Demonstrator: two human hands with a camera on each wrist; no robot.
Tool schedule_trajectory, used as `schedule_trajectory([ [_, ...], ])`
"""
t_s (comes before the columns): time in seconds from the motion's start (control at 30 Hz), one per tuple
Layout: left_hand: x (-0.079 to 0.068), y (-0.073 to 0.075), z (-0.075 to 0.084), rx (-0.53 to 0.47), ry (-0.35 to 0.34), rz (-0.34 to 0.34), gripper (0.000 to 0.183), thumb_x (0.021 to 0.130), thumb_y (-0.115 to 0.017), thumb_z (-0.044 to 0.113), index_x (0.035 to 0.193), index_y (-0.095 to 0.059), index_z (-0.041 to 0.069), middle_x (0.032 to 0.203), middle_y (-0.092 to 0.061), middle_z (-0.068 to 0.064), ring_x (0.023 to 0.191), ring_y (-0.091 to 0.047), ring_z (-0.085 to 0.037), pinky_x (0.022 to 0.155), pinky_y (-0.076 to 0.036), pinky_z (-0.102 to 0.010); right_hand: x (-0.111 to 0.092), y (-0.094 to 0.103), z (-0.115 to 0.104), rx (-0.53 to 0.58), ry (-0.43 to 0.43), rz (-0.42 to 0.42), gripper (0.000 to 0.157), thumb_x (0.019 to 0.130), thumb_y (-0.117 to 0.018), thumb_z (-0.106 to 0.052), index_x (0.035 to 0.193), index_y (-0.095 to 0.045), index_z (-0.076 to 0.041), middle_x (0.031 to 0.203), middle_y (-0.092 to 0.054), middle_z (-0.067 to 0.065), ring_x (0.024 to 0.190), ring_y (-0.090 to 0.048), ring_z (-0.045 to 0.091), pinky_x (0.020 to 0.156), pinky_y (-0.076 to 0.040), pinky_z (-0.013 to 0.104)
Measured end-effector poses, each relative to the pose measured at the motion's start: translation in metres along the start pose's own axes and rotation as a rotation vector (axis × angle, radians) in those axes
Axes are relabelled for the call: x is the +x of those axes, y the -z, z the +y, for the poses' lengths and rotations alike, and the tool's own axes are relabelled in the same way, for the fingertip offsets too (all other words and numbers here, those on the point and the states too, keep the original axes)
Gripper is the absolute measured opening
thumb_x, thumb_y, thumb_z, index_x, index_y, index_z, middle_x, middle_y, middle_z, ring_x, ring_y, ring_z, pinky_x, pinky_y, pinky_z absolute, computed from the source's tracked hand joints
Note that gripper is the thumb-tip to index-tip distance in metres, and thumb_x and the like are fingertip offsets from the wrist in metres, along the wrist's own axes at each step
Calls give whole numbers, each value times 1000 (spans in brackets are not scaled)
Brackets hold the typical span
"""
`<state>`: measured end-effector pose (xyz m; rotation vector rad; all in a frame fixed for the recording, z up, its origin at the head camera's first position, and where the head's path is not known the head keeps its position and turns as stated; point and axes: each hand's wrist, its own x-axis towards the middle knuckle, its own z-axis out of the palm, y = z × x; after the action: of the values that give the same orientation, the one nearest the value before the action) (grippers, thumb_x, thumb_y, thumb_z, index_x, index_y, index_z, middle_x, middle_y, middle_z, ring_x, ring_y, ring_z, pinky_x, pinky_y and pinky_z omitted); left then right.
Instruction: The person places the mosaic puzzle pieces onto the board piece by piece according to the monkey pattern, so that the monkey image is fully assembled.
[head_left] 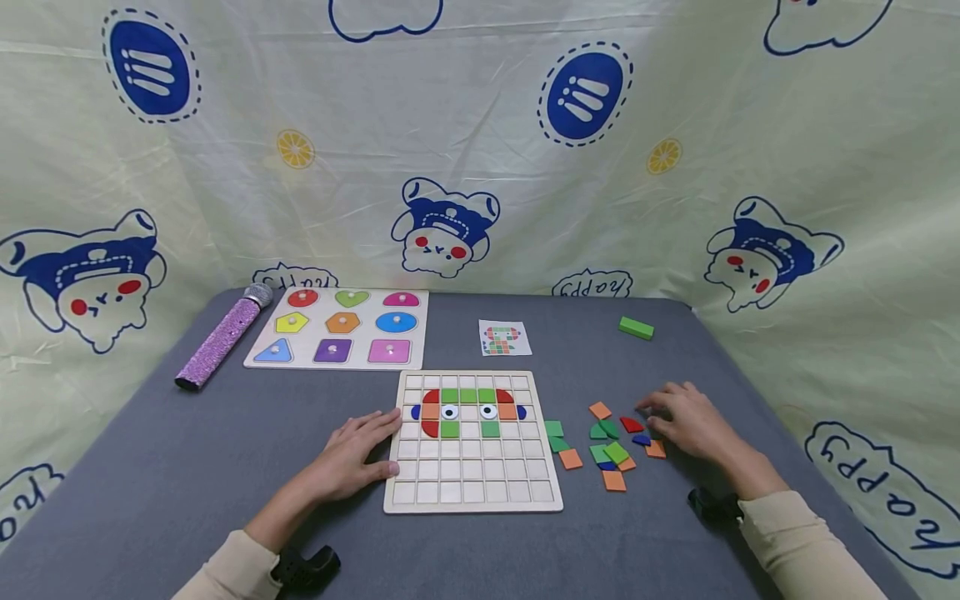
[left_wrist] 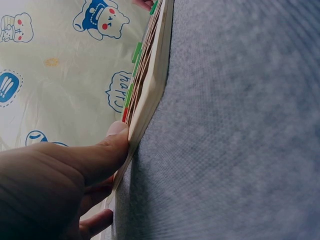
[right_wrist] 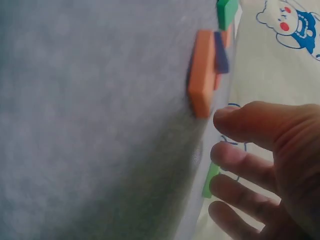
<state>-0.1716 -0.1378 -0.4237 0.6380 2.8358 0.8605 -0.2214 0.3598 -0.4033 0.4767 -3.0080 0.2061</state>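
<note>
A wooden grid board [head_left: 472, 496] lies on the table with red, green, orange, blue and eye-printed tiles in its upper rows. My left hand [head_left: 345, 458] rests against its left edge; in the left wrist view the thumb [left_wrist: 117, 137] touches the board's rim [left_wrist: 155, 85]. To the right of the board lie several loose tiles, among them a red tile [head_left: 632, 425], a blue tile [head_left: 641, 439] and an orange square tile [head_left: 656, 449]. Just beside these hovers my right hand [head_left: 693, 421], fingers loosely bent and apart, holding nothing in the right wrist view.
Behind the board lies a small printed card [head_left: 505, 338] showing a tile pattern. A green block [head_left: 636, 328] sits at the back right. At the back left are a shape puzzle board [head_left: 311, 337] and a glittery purple microphone [head_left: 225, 337]. A printed curtain hangs behind the table.
</note>
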Motion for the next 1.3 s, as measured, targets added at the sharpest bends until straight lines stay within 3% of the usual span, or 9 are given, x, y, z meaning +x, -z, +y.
schedule_trajectory([
  [0.33, 0, -1, -1, -6, -12, -1, 66, 88, -66, 31, 143, -40, 5, 152, -35, -10, 141, -27, -39, 109, -14, -65, 2, -3, -11, 81, 89, -73, 24, 83, -71, -22, 107, -71, -21, 96, -59, 0, 88, -43, 16, 71, -36, 30],
  [0.6, 0, 0, -1, -1, -16, 7, 66, 87, -66, 29, 143, -40, 6, 152, -36, -10, 141, -28, -39, 109, -15, -66, 5, -4, -17, 88, 104, -122, 23, 84, -69, -24, 107, -71, -25, 91, -54, -5, 85, -40, 12, 70, -33, 27],
  [0.93, 0, -1, -2, 1, -12, 3, 66, 87, -66, 30, 143, -40, 6, 152, -36, -9, 141, -27, -38, 109, -15, -65, 6, -4, -18, 79, 123, -76, 19, 84, -70, -27, 103, -71, -25, 95, -57, -5, 89, -43, 14, 74, -37, 30],
  [1.3, 1, 0, -1, 3, -13, 4, 66, 87, -66, 29, 143, -40, 6, 152, -36, -10, 141, -28, -38, 109, -16, -65, 13, 4, -73, 77, 188, 5, 23, 83, -72, -31, 103, -71, -20, 89, -58, -2, 87, -43, 13, 71, -36, 29],
])
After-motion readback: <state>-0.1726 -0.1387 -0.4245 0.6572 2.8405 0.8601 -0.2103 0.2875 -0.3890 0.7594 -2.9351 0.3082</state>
